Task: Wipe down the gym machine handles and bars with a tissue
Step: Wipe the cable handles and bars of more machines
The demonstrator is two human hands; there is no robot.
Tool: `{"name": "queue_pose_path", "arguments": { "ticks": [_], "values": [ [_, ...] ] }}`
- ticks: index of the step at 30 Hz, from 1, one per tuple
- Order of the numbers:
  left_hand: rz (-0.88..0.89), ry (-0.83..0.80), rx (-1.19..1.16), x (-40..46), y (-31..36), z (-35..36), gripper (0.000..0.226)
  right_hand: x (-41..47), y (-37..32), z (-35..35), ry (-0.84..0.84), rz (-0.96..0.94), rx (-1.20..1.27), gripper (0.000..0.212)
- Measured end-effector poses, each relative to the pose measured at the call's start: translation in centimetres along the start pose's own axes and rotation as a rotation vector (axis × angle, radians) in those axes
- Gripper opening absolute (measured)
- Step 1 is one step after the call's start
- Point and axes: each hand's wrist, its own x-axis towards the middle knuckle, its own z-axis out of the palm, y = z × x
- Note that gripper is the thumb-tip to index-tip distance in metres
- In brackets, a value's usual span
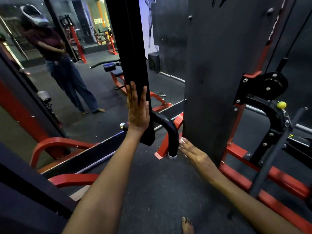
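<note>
Left hand [137, 108] lies flat, fingers straight, against the hanging black strap [135, 65], likely steadying it, while the right hand [194, 152], fingers extended, presses a small white tissue [182, 140] against the curved black padded handle [170, 132].

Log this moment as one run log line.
left hand: flat on black upright bar | right hand: tissue against curved black handle | stage: wiping
</note>
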Motion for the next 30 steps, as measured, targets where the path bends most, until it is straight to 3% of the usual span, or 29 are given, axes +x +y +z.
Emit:
{"name": "queue_pose_path", "arguments": {
  "ticks": [3,5,8,12,14,18,19,21,23,26,28,30],
  "values": [
    [0.002,0.016,0.006,0.1,0.0,0.0,0.071,4.3,-1.1,-1.7,0.181,-0.026,-0.008,0.046],
    [0.005,0.004,0.001,0.2,0.1,-0.1,0.066,8.3,-2.7,-2.1,0.202,-0.101,-0.064,0.040],
    [0.005,-0.007,-0.001,0.1,0.2,0.0,0.061,9.4,-2.8,-0.8,0.081,-0.232,-0.107,0.035],
    [-0.005,-0.009,-0.001,0.1,0.2,-0.1,0.070,3.0,0.8,0.5,-0.216,-0.321,-0.112,0.039],
    [-0.010,-0.002,0.003,0.1,0.3,-0.1,0.073,0.2,1.9,0.2,-0.211,-0.170,-0.002,0.039],
    [-0.021,0.020,0.005,0.0,0.4,0.1,0.073,4.5,1.0,-1.5,0.348,0.410,0.167,0.024],
    [-0.017,0.017,0.001,0.0,0.4,0.1,0.070,7.0,0.4,-2.3,0.384,0.529,0.258,0.024],
    [-0.009,0.009,-0.005,0.0,0.2,0.3,0.062,11.2,-0.7,-2.9,0.298,0.691,0.487,0.026],
    [-0.011,0.005,-0.005,-0.1,0.1,0.3,0.059,12.8,-1.8,-2.5,0.216,0.699,0.611,0.034],
    [-0.020,0.009,0.001,-0.3,0.1,0.3,0.059,9.8,-2.7,-0.5,0.241,0.625,0.593,0.044],
    [-0.020,0.014,-0.001,-0.3,0.1,0.2,0.063,6.6,-2.3,1.0,0.262,0.714,0.616,0.045],
    [-0.024,0.015,-0.002,-0.3,0.0,0.2,0.071,4.5,-1.1,2.2,0.158,0.791,0.602,0.043]
  ]
}}
